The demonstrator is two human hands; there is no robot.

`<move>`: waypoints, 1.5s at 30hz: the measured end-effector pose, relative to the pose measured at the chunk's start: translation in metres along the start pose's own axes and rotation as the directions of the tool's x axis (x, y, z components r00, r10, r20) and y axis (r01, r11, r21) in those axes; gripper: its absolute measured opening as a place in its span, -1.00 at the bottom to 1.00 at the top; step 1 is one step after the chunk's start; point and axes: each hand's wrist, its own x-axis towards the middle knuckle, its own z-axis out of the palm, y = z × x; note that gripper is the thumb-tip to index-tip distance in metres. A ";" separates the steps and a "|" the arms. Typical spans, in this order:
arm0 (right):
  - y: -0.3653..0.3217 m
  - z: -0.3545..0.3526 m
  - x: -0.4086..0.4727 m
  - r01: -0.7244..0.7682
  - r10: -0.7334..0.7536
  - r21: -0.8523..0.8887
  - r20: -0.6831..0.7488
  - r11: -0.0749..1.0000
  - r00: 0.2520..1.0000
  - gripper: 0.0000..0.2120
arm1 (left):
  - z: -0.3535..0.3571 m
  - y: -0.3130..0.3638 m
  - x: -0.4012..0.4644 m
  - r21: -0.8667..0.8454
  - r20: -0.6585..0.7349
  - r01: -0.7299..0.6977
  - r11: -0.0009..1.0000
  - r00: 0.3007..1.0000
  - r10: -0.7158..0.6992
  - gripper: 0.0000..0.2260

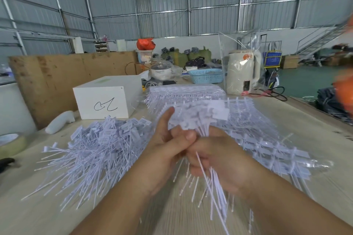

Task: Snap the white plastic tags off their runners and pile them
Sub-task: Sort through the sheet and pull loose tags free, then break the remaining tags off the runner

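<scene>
Both hands meet at the middle of the table around one bunch of white plastic tags (198,118). The flat tag heads fan out above the fingers and the thin tails (214,192) hang below. My right hand (219,158) grips the bunch at its stems. My left hand (168,149) holds the same bunch from the left, thumb across the front and index finger raised. A loose pile of separated tags (95,147) lies to the left. Sheets of tags on their runners (267,139) lie to the right and behind.
A white box (107,99) with a black scribble stands behind the pile, a white bottle-like object (61,122) beside it. A tape roll (11,143) sits at the left edge. A blue basket (208,75) and a beige kettle in plastic wrap (242,72) stand at the back.
</scene>
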 end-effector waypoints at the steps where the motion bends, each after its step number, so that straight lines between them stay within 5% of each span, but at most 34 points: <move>1: 0.001 -0.003 0.002 0.013 -0.010 0.057 -0.055 0.998 0.998 -0.87 | 0.001 -0.003 -0.001 0.056 0.038 0.027 0.998 0.999 -0.029 -0.14; 8: 0.010 -0.015 0.009 -0.016 0.106 0.247 -0.355 0.969 0.929 -0.76 | 0.016 -0.013 -0.010 0.511 0.218 0.032 0.859 0.962 -0.165 -0.37; 13: 0.016 -0.021 0.013 -0.020 0.039 0.057 -0.367 0.998 0.929 -0.68 | 0.013 -0.014 -0.010 0.702 0.125 0.005 0.712 0.984 -0.130 -0.42; 17: 0.017 -0.017 0.011 0.030 -0.057 -0.092 -0.315 0.995 0.947 -0.49 | 0.011 -0.019 -0.008 0.628 0.041 0.046 0.777 0.995 -0.093 -0.67; 20: 0.012 -0.015 0.015 0.028 -0.043 -0.074 -0.221 0.997 0.974 -0.46 | -0.003 -0.010 0.002 0.613 -0.138 0.048 0.789 0.989 0.047 -0.72; 22: 0.013 -0.018 0.017 -0.048 0.009 -0.143 -0.257 0.989 0.966 -0.64 | -0.019 0.000 0.009 0.605 -0.320 0.119 0.788 0.942 0.104 -0.75; 24: 0.021 -0.026 0.018 -0.112 -0.043 -0.498 -0.289 0.860 0.956 -0.74 | -0.037 0.009 0.014 0.671 -0.423 0.205 0.713 0.895 0.141 -0.82; 26: 0.032 -0.034 0.015 -0.082 -0.126 -0.845 -0.174 0.529 0.977 -0.70 | -0.054 0.015 0.017 0.737 -0.456 0.285 0.613 0.879 0.139 -0.88; 28: 0.041 -0.040 0.016 -0.058 -0.067 -0.923 -0.090 0.381 0.994 -0.65 | -0.064 0.019 0.018 0.748 -0.481 0.334 0.573 0.868 0.122 -0.94; 31: 0.045 -0.040 0.016 -0.087 0.035 -0.920 -0.079 0.382 0.996 -0.69 | -0.074 0.025 0.014 0.803 -0.495 0.398 0.444 0.860 0.123 -0.82; 37: 0.045 -0.039 0.016 -0.046 -0.044 -0.931 -0.066 0.362 0.997 -0.77 | -0.074 0.035 0.004 0.859 -0.506 0.499 0.114 0.861 0.045 -0.66; 40: 0.044 -0.034 0.016 -0.007 -0.121 -0.921 -0.059 0.389 0.991 -0.87 | -0.071 0.032 0.005 0.854 -0.520 0.519 0.028 0.854 0.037 -0.63; 45: 0.046 -0.030 0.013 -0.047 -0.044 -0.903 -0.073 0.428 0.996 -0.75 | -0.075 0.031 0.006 0.835 -0.550 0.550 0.000 0.834 0.042 -0.60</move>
